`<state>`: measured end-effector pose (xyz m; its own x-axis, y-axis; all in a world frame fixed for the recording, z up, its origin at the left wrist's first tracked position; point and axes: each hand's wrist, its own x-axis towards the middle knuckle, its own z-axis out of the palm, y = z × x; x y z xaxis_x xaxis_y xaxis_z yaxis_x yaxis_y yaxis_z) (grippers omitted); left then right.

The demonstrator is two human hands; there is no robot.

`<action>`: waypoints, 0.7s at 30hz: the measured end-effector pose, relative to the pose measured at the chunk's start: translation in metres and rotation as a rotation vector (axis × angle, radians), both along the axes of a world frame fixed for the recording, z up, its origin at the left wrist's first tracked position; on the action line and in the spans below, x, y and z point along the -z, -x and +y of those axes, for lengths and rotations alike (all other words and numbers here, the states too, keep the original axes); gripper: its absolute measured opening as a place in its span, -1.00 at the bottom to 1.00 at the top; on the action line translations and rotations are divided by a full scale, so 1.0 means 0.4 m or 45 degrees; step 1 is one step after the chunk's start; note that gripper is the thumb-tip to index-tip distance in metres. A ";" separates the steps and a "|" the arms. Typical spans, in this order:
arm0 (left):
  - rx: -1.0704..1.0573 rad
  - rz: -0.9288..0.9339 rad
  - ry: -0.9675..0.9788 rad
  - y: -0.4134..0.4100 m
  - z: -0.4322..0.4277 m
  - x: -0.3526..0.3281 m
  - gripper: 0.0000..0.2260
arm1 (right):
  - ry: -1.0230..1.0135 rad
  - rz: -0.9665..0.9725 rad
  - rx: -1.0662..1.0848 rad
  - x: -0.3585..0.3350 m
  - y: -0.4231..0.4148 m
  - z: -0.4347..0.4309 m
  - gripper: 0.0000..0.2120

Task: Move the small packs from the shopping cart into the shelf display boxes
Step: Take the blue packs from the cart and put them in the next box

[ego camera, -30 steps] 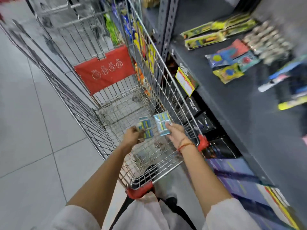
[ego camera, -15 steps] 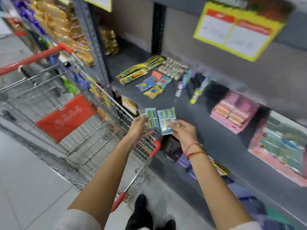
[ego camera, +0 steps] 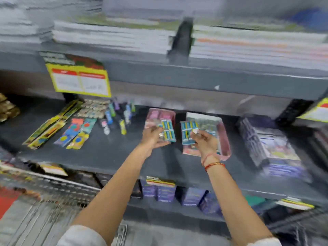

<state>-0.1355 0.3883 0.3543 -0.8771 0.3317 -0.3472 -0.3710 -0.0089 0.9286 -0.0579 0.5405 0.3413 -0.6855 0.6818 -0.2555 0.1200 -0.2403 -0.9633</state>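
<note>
My left hand (ego camera: 153, 137) grips a stack of small blue-and-yellow packs (ego camera: 168, 129) in front of a pink display box (ego camera: 156, 114) on the dark shelf. My right hand (ego camera: 205, 142) grips another stack of the same small packs (ego camera: 188, 130) over a second pink-walled display box (ego camera: 224, 141) to the right, which holds similar packs. The shopping cart (ego camera: 53, 197) is a blurred wire edge at the lower left, behind both arms. The picture is smeared by motion.
On the dark shelf (ego camera: 106, 150) lie flat yellow and colourful card packs (ego camera: 53, 128) and small tubes (ego camera: 122, 126) at the left, a stack of purple packs (ego camera: 271, 148) at the right. A yellow price sign (ego camera: 79, 80) hangs above. Purple boxes (ego camera: 165, 192) stand below.
My view has swung right from the cart to the shelf. Both hands have carried their packs up from the cart and forward to the two display boxes.
</note>
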 end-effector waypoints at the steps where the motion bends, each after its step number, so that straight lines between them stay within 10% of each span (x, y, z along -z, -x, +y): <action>1: 0.064 0.013 0.013 -0.005 0.046 -0.003 -0.90 | -0.043 -0.036 0.076 -0.001 -0.016 0.035 -0.86; 12: 0.254 0.212 0.537 -0.013 0.260 0.073 -0.85 | -0.579 -0.542 0.208 0.040 -0.052 0.148 -0.68; 21: 0.475 0.882 1.181 -0.020 0.272 0.047 -0.78 | -0.912 -0.726 0.100 0.057 -0.043 0.127 -0.67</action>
<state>-0.1275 0.4972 0.3355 -0.8748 0.4776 -0.0820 0.3682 0.7652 0.5281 -0.0408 0.5913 0.3183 -0.5308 0.8466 -0.0391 0.6309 0.3639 -0.6852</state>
